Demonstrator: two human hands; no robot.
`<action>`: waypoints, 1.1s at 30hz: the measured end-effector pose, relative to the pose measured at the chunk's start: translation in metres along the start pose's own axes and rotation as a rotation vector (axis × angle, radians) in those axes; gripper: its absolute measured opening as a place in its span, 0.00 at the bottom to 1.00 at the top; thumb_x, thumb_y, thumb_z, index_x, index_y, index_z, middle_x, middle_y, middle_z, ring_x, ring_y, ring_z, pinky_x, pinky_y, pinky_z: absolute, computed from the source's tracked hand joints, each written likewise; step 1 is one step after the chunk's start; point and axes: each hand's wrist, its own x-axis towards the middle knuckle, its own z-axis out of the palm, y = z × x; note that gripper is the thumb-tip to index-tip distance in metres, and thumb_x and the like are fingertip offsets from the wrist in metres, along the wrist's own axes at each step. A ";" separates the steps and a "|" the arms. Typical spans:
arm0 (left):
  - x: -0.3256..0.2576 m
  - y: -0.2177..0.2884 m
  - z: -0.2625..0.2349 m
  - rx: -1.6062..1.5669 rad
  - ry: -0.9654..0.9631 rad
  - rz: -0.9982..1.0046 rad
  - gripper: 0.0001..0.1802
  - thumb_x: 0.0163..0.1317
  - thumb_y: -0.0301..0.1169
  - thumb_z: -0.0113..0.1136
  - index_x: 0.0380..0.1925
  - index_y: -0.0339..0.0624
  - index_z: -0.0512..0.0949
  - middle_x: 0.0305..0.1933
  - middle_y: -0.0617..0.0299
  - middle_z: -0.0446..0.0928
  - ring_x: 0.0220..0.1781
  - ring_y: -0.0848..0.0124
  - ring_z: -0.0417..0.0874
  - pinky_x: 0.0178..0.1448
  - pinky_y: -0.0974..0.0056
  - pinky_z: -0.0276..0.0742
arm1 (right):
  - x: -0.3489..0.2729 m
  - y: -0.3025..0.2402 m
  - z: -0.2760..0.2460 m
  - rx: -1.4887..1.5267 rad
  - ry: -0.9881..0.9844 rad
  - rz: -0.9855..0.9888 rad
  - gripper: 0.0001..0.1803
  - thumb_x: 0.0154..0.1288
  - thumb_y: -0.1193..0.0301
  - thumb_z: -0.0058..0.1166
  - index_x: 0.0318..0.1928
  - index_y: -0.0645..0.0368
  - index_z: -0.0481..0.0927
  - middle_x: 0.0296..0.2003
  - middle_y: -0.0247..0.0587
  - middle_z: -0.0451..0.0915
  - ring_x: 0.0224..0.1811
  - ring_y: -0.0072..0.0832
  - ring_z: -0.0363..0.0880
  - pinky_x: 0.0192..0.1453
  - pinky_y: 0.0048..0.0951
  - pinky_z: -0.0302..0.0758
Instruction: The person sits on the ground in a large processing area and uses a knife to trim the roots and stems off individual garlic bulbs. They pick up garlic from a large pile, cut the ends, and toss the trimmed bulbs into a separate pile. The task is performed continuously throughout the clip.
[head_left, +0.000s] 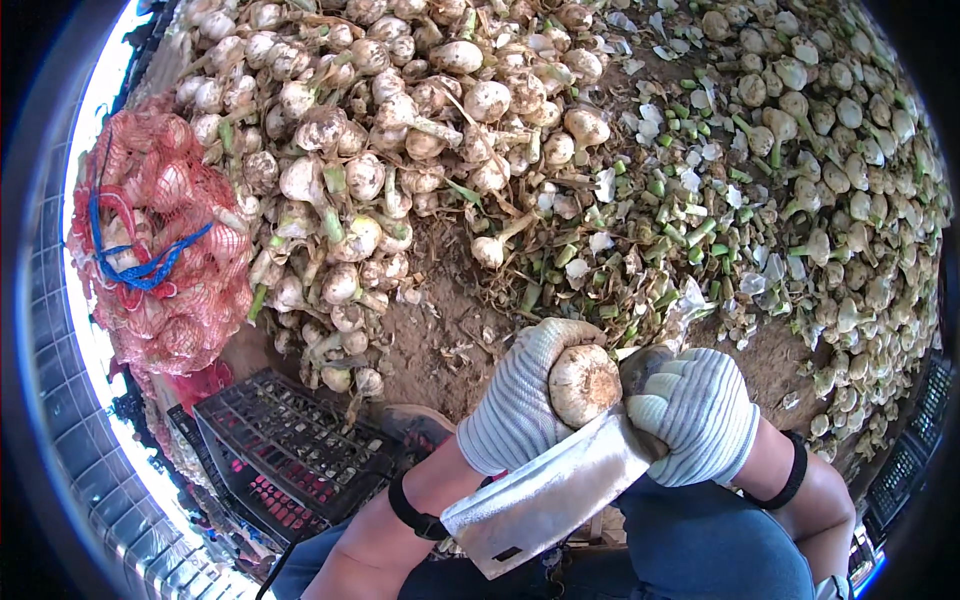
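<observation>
Striped knit gloves cover both hands at the lower centre of the frame. The left hand is closed around a pale, soil-dusted onion bulb, its root end facing up. The right hand is clamped on the handle of a broad metal cleaver, whose flat blade slants down toward the lower middle of the frame, just beneath the bulb; the bulb sits right at the blade's upper end, though whether they touch cannot be told. The two hands are close together, nearly meeting around the bulb.

Bare brown soil lies above the hands. A large heap of untrimmed onions with stalks fills the upper left and centre, and a second heap of trimmed bulbs runs down the right side. Between them lies a scatter of cut green stalk pieces and papery skins. At the left sits a red mesh sack of onions tied with blue cord, and below it a black plastic crate.
</observation>
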 end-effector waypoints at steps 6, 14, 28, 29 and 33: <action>-0.001 0.011 0.004 -0.201 -0.026 -0.120 0.35 0.39 0.37 0.76 0.48 0.39 0.70 0.42 0.57 0.75 0.44 0.69 0.77 0.50 0.65 0.74 | -0.003 0.005 0.001 -0.030 0.057 0.041 0.11 0.44 0.66 0.59 0.19 0.52 0.69 0.16 0.36 0.66 0.19 0.38 0.71 0.23 0.39 0.66; -0.010 0.025 0.015 -0.075 -0.231 -0.042 0.36 0.36 0.34 0.74 0.49 0.41 0.70 0.42 0.59 0.75 0.44 0.67 0.77 0.52 0.63 0.74 | -0.012 0.039 0.001 -0.019 0.202 0.367 0.08 0.41 0.74 0.56 0.17 0.55 0.69 0.12 0.40 0.66 0.15 0.43 0.68 0.21 0.37 0.68; -0.014 0.008 0.010 -0.227 0.059 -0.238 0.39 0.38 0.43 0.75 0.49 0.35 0.70 0.41 0.51 0.73 0.44 0.59 0.75 0.50 0.58 0.70 | -0.014 0.006 0.004 0.069 0.156 0.013 0.11 0.29 0.69 0.57 0.20 0.53 0.71 0.16 0.37 0.66 0.19 0.38 0.71 0.23 0.39 0.68; -0.014 0.009 0.010 -0.212 0.055 -0.229 0.39 0.38 0.43 0.75 0.49 0.35 0.70 0.40 0.51 0.73 0.43 0.59 0.75 0.50 0.58 0.70 | -0.015 0.004 0.003 0.052 0.122 0.014 0.11 0.30 0.68 0.57 0.20 0.53 0.71 0.16 0.37 0.66 0.19 0.38 0.71 0.23 0.39 0.68; -0.015 0.007 0.012 -0.148 0.035 -0.197 0.39 0.37 0.43 0.75 0.48 0.36 0.71 0.39 0.52 0.74 0.42 0.57 0.75 0.49 0.57 0.70 | -0.010 0.001 0.002 0.013 0.066 -0.021 0.12 0.30 0.67 0.58 0.19 0.53 0.70 0.16 0.37 0.67 0.20 0.38 0.72 0.24 0.39 0.69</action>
